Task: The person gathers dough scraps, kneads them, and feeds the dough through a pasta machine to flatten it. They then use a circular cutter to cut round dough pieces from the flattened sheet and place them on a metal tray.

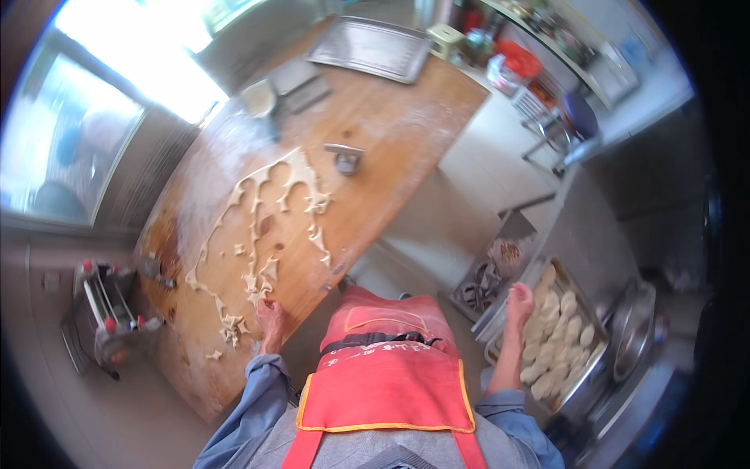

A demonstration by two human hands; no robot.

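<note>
Leftover strips of rolled dough [253,234], cut through with round gaps, lie on the floured wooden table [375,193]. My left hand [271,316] is at their near end, its fingertips touching a scrap of dough; whether they grip it is unclear. On my other side, my right hand [520,299] is raised with curled fingers beside a metal tray [577,381] of pale dough pieces [556,334]. I cannot tell if anything is inside those fingers. A metal tool, perhaps a dough cutter [345,159], sits on the table beyond the strips.
An empty metal baking tray [372,50] lies at the table's far end, near a tub [259,98] and rectangular containers [299,85]. A clamp-like machine [111,313] stands left of the table. At right are a drawer of utensils [486,281], a metal bowl [633,334] and a stool [579,114].
</note>
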